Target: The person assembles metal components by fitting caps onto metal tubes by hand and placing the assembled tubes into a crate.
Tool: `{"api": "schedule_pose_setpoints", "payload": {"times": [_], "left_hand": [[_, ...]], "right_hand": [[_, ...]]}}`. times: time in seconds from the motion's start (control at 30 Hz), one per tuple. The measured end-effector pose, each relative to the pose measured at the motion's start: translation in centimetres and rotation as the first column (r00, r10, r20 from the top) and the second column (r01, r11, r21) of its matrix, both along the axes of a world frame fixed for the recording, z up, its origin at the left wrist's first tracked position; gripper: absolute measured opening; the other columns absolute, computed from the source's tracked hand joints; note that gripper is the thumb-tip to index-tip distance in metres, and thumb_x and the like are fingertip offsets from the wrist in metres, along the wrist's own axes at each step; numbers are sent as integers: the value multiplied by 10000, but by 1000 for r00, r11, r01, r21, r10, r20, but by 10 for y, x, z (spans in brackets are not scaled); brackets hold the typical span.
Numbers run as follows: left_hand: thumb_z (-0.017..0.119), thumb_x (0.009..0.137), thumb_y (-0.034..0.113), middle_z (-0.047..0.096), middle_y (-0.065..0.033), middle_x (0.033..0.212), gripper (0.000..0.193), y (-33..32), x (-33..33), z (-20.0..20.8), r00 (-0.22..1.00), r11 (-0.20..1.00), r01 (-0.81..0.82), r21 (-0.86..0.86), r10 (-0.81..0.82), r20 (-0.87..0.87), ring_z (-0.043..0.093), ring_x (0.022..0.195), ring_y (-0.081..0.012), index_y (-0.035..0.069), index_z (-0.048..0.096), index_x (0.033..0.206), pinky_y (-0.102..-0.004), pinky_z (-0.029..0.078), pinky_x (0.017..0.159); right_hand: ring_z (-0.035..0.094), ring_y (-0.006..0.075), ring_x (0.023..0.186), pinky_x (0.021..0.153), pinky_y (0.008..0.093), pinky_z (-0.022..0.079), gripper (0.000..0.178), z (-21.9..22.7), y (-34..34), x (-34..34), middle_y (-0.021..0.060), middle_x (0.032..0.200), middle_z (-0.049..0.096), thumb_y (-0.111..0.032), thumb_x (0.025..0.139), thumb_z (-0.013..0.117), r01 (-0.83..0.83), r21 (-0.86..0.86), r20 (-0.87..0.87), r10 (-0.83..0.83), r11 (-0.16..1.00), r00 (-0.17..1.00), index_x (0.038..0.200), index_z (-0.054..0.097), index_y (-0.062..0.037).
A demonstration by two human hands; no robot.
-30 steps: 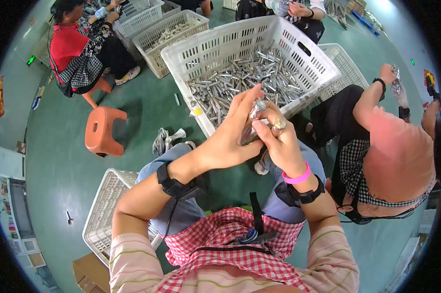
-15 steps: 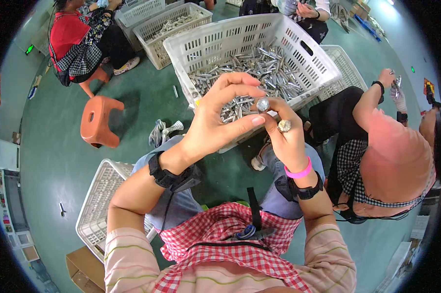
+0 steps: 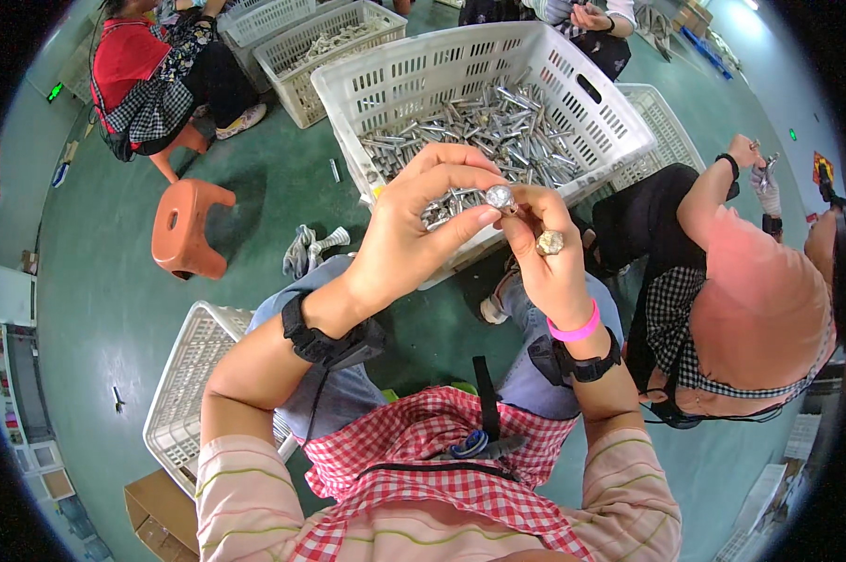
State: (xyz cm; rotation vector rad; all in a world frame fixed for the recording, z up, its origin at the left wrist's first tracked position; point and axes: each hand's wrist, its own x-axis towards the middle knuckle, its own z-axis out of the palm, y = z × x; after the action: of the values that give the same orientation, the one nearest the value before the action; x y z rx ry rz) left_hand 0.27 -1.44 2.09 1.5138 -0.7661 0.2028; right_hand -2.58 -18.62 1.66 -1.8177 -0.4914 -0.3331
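Over the near rim of a large white crate [image 3: 573, 192], both hands meet around a silver bolt-like metal piece [image 3: 500, 197], seen end-on. My left hand [image 3: 414, 211] pinches its end between thumb and fingertips. Closed around the same piece from the other side is my right hand [image 3: 549, 258]. A second bolt-like piece with a dull, yellowish end [image 3: 549, 243] sticks out between the right hand's fingers. Their shafts are mostly hidden by the fingers. Many similar silver metal pieces [image 3: 507, 131] lie jumbled in the crate beyond my hands.
An orange stool [image 3: 184, 229] and gray-white gloves [image 3: 312, 251] are on the green floor at left. Another white crate [image 3: 193, 375] stands by my left leg, near a cardboard box [image 3: 161, 510]. Co-workers sit at right [image 3: 760, 318], far left [image 3: 133, 70] and beyond the crate.
My left fingertips and thumb have closed in on the silver piece, whose end has tilted and shifted slightly left and down. The yellowish end has turned a little in my right hand.
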Motion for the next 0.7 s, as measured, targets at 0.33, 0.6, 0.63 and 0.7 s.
{"api": "schedule_pose_setpoints", "payload": {"times": [0.33,0.6,0.63,0.7], "left_hand": [[660,769,66,487,-87,1046,190,-3,0,-5,982,987,78,-144,-101,-157,454,1005,-164,18,549,916,-298,338,903],[708,721,70,495,-77,1009,244,-5,-2,-9,994,997,54,-63,-59,-88,466,977,-166,39,540,895,-297,342,892],[716,711,66,498,-77,1008,255,-6,-2,-9,996,998,44,-50,-48,-77,471,974,-167,40,541,895,-297,345,890],[719,706,63,501,-79,1010,258,-6,-4,-8,998,999,32,-27,-33,-46,475,974,-168,40,541,892,-297,349,888]], "right_hand": [[455,71,634,558,211,390,210,0,-2,-7,18,769,514,-178,890,531,-165,248,-233,224,955,946,999,508,1],[299,21,486,433,179,217,441,-3,-4,-3,-31,596,415,-478,891,447,-252,558,-399,522,791,754,893,543,-48],[298,21,483,430,180,213,428,-5,-5,-2,-32,586,408,-470,889,458,-261,578,-404,549,773,731,867,542,-50],[297,23,477,423,179,213,419,-5,-4,-2,-33,579,406,-464,887,466,-240,570,-433,535,786,726,849,541,-53]]}}
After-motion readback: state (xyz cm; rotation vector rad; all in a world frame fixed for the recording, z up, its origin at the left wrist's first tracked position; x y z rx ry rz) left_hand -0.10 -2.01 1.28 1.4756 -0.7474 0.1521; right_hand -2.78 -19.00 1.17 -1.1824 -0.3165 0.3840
